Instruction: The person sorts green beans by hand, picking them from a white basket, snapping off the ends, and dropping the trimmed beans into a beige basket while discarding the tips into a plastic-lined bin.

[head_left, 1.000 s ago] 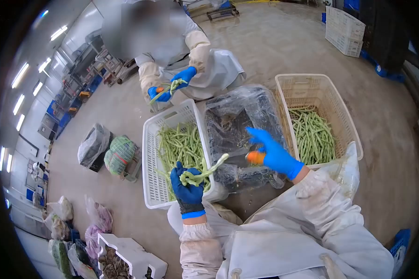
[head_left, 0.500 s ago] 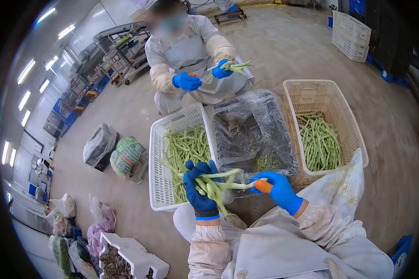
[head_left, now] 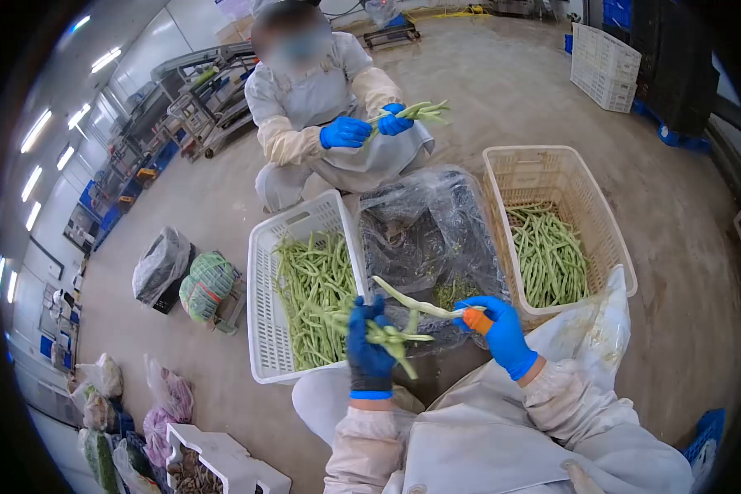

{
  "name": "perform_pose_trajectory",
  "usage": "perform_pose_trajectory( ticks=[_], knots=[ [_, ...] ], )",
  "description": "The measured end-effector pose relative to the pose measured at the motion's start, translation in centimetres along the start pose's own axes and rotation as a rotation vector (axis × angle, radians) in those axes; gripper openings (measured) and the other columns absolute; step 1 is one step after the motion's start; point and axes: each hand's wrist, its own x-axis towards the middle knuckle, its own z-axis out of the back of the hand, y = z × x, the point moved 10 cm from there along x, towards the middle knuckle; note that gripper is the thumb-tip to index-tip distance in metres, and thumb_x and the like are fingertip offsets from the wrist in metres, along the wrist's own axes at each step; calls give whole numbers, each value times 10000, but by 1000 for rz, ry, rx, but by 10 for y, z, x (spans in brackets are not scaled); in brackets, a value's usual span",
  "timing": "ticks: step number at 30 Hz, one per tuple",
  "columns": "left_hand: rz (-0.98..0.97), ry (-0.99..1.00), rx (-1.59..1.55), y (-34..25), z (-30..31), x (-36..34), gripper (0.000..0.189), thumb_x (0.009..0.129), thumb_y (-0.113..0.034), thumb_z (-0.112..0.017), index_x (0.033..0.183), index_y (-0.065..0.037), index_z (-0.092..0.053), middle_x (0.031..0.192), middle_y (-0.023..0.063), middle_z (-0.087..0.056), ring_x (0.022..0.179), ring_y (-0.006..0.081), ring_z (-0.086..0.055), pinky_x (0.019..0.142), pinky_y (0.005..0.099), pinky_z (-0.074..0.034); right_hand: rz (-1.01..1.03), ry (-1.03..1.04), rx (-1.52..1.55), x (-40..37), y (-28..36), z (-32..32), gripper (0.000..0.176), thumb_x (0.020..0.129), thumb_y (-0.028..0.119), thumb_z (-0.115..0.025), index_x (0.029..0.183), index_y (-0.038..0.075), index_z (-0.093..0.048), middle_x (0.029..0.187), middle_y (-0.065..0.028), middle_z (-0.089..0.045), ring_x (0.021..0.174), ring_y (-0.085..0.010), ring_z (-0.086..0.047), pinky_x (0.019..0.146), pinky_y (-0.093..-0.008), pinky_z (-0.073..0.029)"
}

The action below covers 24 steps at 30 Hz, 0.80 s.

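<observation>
My left hand (head_left: 369, 354), in a dark blue glove over a lighter one, is closed around a bunch of green beans (head_left: 397, 336) that stick out on both sides. In my blue-gloved right hand (head_left: 506, 342), the fingers pinch the end of one long pale green bean (head_left: 412, 303), which points up and left above the bunch. An orange cover (head_left: 477, 321) sits on a digit of this hand. Below my left hand stands a white crate (head_left: 261, 329) with many green beans (head_left: 313, 276). Between the crates lies a black tray lined with clear plastic (head_left: 461, 226), holding green scraps (head_left: 455, 291).
A cream crate (head_left: 613, 214) with more beans (head_left: 547, 259) stands at the right. Opposite me a person (head_left: 321, 107) in blue gloves holds beans (head_left: 420, 112). Filled bags (head_left: 170, 391), a white foam box (head_left: 230, 461) and a plastic-lined bin (head_left: 163, 267) stand on the left floor.
My right hand has drawn one bean away from the bunch, and its far end now points upward. The bunch has tilted in my left hand. The other person's hands have come together.
</observation>
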Motion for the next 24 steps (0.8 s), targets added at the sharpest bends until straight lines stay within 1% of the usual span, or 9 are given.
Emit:
perform_pose_trajectory(
  ticks=[5, 7, 13, 15, 16, 18, 21, 23, 24],
  knots=[
    [121, 17, -62, 40, -48, -11, 295, 936, -213, -508, 1184, -53, -496, 1006, 81, -599, 765, 143, -574, 679, 277, -504, -22, -55, 5, 3, -22, -5, 178, 867, 65, -611, 1031, -5, -623, 934, -84, -657, 824, -135, -630, 735, -249, -508],
    [142, 59, 47, 44, -48, -13, 393, 939, -248, -499, 1262, -29, -454, 1113, 124, -556, 795, 149, -568, 698, 266, -503, -61, -60, 28, 2, -22, -2, 184, 867, 78, -616, 1034, 2, -625, 928, -82, -659, 822, -127, -628, 740, -248, -507],
    [64, 6, 412, 20, -48, -19, 379, 906, -179, -558, 1222, 10, -469, 1061, 122, -578, 784, 141, -570, 690, 273, -504, -29, 63, -449, 12, 6, -2, 270, 877, 123, -611, 1117, 1, -594, 985, -85, -642, 903, -181, -615, 824, -316, -493],
    [86, 120, 770, 17, -53, -17, 346, 895, -173, -569, 1179, 13, -505, 961, 99, -613, 714, 137, -582, 628, 258, -499, 328, 60, -415, 20, 57, -15, 320, 883, 123, -585, 1193, 49, -562, 1029, -93, -623, 941, -251, -615, 846, -352, -480],
    [94, 179, 829, 14, -68, -21, 256, 882, -141, -572, 1099, -7, -541, 840, 71, -618, 672, 125, -575, 569, 249, -481, 328, 39, -419, 25, 72, -19, 320, 883, 123, -585, 1193, 49, -562, 1029, -93, -623, 941, -251, -615, 846, -352, -480],
    [131, 202, 888, 13, -84, -28, 257, 878, -138, -577, 1098, -8, -546, 853, 74, -627, 681, 124, -582, 575, 245, -481, 667, 309, -789, 17, 112, -71, 340, 853, 95, -565, 1192, 99, -561, 1017, -122, -603, 920, -320, -606, 802, -376, -483],
    [168, 211, 1056, 7, -80, -29, 260, 870, -140, -591, 1096, -17, -559, 886, 82, -649, 716, 131, -601, 593, 255, -486, 543, 613, -1113, 33, 86, -90, 300, 807, 76, -554, 1103, 94, -596, 960, -142, -599, 861, -365, -587, 740, -416, -482],
    [118, 311, 1199, 2, -88, -31, 271, 869, -156, -599, 1100, -21, -557, 891, 79, -656, 723, 124, -604, 610, 280, -493, 523, 665, -1160, 37, 81, -93, 285, 792, 63, -557, 1072, 85, -607, 917, -163, -613, 827, -360, -589, 695, -434, -475],
    [79, 299, 1309, -1, -88, -33, 278, 859, -167, -601, 1094, -29, -546, 868, 122, -650, 726, 222, -632, 627, 344, -493, 520, 689, -1238, 36, 77, -96, 219, 788, 79, -557, 999, 75, -614, 862, -164, -610, 795, -367, -597, 674, -441, -479]
  ],
)
